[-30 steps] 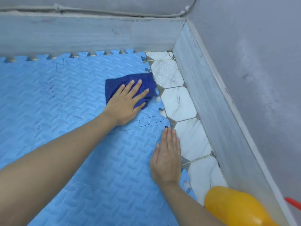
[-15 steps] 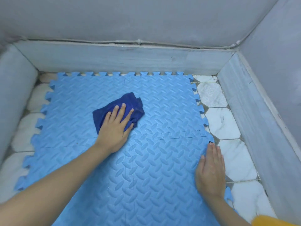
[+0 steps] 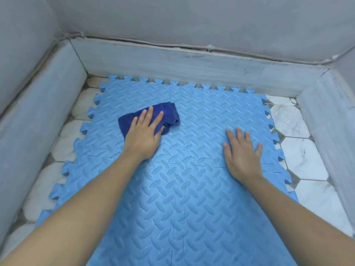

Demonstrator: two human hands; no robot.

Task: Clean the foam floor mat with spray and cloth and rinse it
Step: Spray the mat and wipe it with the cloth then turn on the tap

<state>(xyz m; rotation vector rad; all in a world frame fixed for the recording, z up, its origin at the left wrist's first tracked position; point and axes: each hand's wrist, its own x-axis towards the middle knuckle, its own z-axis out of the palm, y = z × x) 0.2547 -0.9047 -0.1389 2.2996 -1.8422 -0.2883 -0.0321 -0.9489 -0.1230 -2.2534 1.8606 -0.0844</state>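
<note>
Foam floor mat: wiping pass with cloth

Foam floor mat (image 3: 192,189) lies flat on the marble-patterned tile floor (image 3: 305,158), filling most of a recess bounded by low grey walls (image 3: 172,60). It consists of interlocking blue tiles with a raised tread pattern; the seams between tiles are visible.

Hand positions
- Left hand (image 3: 143,135): fingers spread and pressed flat on the dark blue cloth (image 3: 169,112), which is bunched on the far left part of the mat. The cloth is pinned under the palm, not gripped.
- Right hand (image 3: 243,156): open, fingers splayed, flat on the mat near its right edge, holding nothing. It appears to brace the mat.

Procedure for this step
1. Keep the bracing hand firmly down so the light tiles do not slide or separate at the seams.
2. Wipe in overlapping strokes along the tread grooves.
3. Refold the cloth when bunching reduces contact.
4. Work seams and toothed edges carefully; dirt probably collects there.

Rinsing appears not yet done
</note>
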